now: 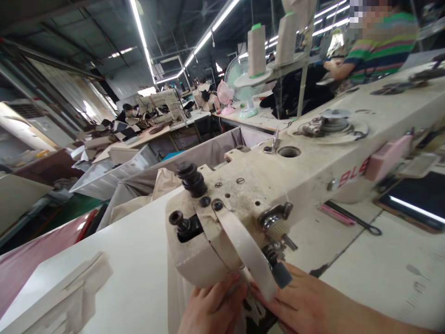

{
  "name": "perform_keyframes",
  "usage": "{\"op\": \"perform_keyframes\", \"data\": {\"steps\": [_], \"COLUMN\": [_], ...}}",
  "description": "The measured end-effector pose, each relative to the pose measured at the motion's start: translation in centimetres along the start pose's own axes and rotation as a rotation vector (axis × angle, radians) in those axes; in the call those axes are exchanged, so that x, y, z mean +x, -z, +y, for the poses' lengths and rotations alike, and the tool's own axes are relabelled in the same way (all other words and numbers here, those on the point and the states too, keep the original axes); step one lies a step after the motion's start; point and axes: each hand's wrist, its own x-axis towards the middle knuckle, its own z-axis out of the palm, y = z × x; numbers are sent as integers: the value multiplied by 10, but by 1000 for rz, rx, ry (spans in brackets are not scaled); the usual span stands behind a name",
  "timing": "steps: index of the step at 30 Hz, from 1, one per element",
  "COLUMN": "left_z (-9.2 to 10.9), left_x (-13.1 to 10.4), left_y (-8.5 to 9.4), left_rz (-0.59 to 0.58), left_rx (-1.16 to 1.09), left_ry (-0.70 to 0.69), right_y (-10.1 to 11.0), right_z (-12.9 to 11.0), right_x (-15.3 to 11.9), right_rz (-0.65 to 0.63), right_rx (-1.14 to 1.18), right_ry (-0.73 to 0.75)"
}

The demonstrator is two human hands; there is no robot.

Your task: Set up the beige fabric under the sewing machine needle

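Note:
The head of a cream sewing machine (208,241) fills the middle of the view. My left hand (213,306) is just below it, fingers curled and pressed together on pale beige cloth (176,290) beside the needle area. From the right, my right hand (306,299) reaches in under the curved metal lever (246,246). Its fingers are close together and point toward my left hand; their tips and whatever they hold are partly hidden. The needle and presser foot are out of sight behind the machine head.
Folded beige cloth pieces (66,301) lie on the white table at left. Beyond the machine stands a cloth-lined bin (208,150). A phone (417,197), black tweezers-like tool (358,218) and pink tool (337,215) rest at right. Thread cones (256,51) and a person in stripes (382,46) are behind.

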Motion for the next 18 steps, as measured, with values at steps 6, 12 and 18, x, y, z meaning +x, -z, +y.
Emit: {"op": "perform_keyframes", "data": {"steps": [6, 12, 18], "left_z": [-10, -27, 12], "left_x": [1, -9, -10], "left_y": [2, -10, 0], "left_rz": [-125, -79, -99], "left_rx": [-236, -188, 16], "left_ry": [169, 350, 466], "right_y": [4, -4, -9], "right_z": [2, 3, -16], "right_x": [-1, -9, -33], "right_rz": [-26, 44, 85], "right_rx": [61, 331, 1499], "right_ry": [-19, -46, -628]}}
